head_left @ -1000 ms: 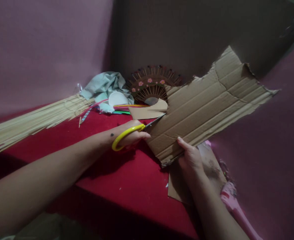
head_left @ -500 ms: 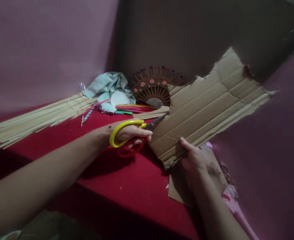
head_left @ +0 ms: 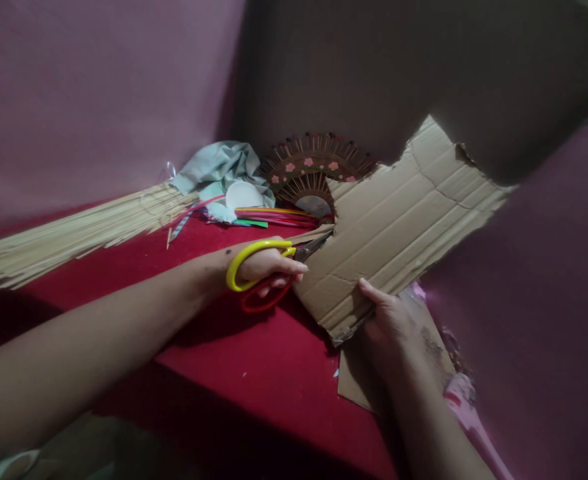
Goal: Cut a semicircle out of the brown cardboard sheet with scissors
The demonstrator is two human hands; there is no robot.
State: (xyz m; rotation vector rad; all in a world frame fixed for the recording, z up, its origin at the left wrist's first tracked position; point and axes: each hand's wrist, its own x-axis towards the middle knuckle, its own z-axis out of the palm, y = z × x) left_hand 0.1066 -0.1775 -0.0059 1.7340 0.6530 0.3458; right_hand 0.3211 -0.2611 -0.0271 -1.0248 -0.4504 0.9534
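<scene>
My left hand [head_left: 273, 268] is closed around the handles of a pair of scissors [head_left: 239, 257], one loop yellow and the other red. The dark blades lie at the left edge of a torn piece of corrugated cardboard [head_left: 389, 220], with a narrow strip of cardboard beside them. At the lower edge of this sheet, my right hand [head_left: 389, 313] grips it, thumb on top and fingers hidden underneath. The cardboard is held tilted above a red surface [head_left: 274, 373].
A bundle of thin sticks [head_left: 84, 230] lies at the left. Behind are a crumpled pale cloth [head_left: 224, 170], a white round piece [head_left: 244, 195], red strips [head_left: 279, 217] and a flower-decorated stick fan [head_left: 309, 167]. Another cardboard piece [head_left: 357, 380] and a pink object [head_left: 474, 420] are at the right.
The cardboard's far end has swung down and to the left. Its left edge and the strip have shifted slightly at the blades. Both hands keep their hold.
</scene>
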